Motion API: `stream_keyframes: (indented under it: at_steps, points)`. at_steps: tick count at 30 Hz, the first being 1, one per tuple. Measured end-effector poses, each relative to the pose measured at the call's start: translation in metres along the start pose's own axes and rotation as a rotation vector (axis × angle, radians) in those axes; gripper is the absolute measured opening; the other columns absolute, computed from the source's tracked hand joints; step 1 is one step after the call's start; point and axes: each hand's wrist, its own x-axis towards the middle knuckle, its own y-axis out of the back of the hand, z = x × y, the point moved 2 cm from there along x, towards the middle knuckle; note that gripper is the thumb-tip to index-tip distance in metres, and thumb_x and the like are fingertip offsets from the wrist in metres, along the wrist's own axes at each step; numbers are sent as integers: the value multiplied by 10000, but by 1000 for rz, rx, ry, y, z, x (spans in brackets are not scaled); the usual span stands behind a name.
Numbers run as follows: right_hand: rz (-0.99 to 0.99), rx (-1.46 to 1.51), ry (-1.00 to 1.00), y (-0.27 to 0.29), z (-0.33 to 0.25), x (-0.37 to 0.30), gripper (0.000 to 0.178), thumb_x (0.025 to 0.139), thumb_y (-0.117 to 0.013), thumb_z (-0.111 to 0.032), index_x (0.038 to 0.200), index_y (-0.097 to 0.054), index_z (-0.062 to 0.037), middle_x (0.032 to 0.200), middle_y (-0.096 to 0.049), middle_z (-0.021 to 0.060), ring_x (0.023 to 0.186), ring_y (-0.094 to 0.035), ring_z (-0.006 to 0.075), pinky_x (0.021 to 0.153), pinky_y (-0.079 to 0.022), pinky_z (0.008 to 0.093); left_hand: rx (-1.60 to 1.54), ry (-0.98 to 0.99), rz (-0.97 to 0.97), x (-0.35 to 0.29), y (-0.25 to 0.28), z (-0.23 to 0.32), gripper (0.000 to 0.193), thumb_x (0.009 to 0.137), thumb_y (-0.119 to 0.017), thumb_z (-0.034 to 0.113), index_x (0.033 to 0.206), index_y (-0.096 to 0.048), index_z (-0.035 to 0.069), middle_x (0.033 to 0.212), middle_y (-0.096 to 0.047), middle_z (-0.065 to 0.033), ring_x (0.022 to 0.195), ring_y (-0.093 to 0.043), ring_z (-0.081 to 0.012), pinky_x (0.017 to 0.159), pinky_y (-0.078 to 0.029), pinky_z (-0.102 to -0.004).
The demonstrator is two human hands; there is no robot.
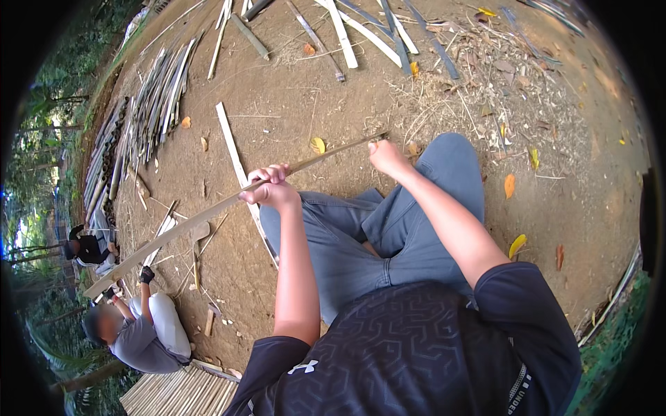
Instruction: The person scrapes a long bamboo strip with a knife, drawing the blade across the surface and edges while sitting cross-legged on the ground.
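Observation:
A long, flat bamboo strip (182, 227) runs slantwise across my lap, from the lower left up to the right. My left hand (274, 191) is closed around it above my left knee, fingers wrapped over the top. At the strip's right end my right hand (390, 159) is curled into a fist. Something small and dark shows just above that fist, but I cannot make out whether it is a blade or the strip's tip. Beneath my left hand, a second pale strip (231, 144) lies on the ground, passing beside my left knee.
Bundled poles (154, 104) lie at the far left. More strips (341, 35) are scattered ahead, with shavings (513, 90) at the right. To the left sits a person in grey (149, 336), near a wooden-handled tool (210, 321) and a slatted bamboo platform (182, 394); another person (94, 249) sits beyond.

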Motion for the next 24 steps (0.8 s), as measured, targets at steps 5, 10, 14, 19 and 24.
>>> stream_keyframes:
  at_steps: [5, 10, 14, 19, 24]
  points:
    - [150, -12, -57, -8, 7, 22, 417, 1008, -426, -346, 1072, -665, -10, 1044, -694, 200, 977, -673, 377, 857, -522, 494, 38, -32, 180, -4, -24, -1, 916, 570, -244, 1019, 662, -373, 117, 505, -341, -8, 440, -385, -173, 500, -440, -360]
    - [116, -57, -40, -18, 16, 8, 411, 1017, -410, -352, 1045, -667, -33, 979, -702, 183, 936, -690, 337, 839, -523, 493, 49, 0, 146, 0, -2, 5, 889, 647, -170, 993, 664, -347, 122, 513, -336, -16, 442, -382, -167, 508, -450, -358]
    - [121, -87, -9, -9, -1, 12, 412, 1006, -424, -363, 1105, -645, -30, 1020, -695, 201, 996, -675, 352, 870, -516, 493, 62, -31, 166, 5, -7, 6, 885, 652, -173, 989, 660, -347, 121, 508, -326, -13, 430, -378, -167, 507, -459, -362]
    - [45, -42, -157, -7, 29, 43, 364, 987, -479, -313, 1111, -643, -14, 1079, -689, 198, 1040, -661, 359, 877, -520, 470, 51, -12, 144, 3, -8, 1, 881, 665, -186, 981, 671, -350, 116, 521, -317, -14, 456, -379, -172, 552, -488, -378]
    - [77, -76, -130, -19, 54, 59, 355, 966, -489, -275, 1143, -664, -22, 1188, -659, 187, 1125, -625, 355, 938, -507, 454, 30, 14, 144, -2, -17, 1, 886, 648, -212, 981, 684, -357, 108, 541, -322, -15, 477, -393, -169, 551, -480, -386]
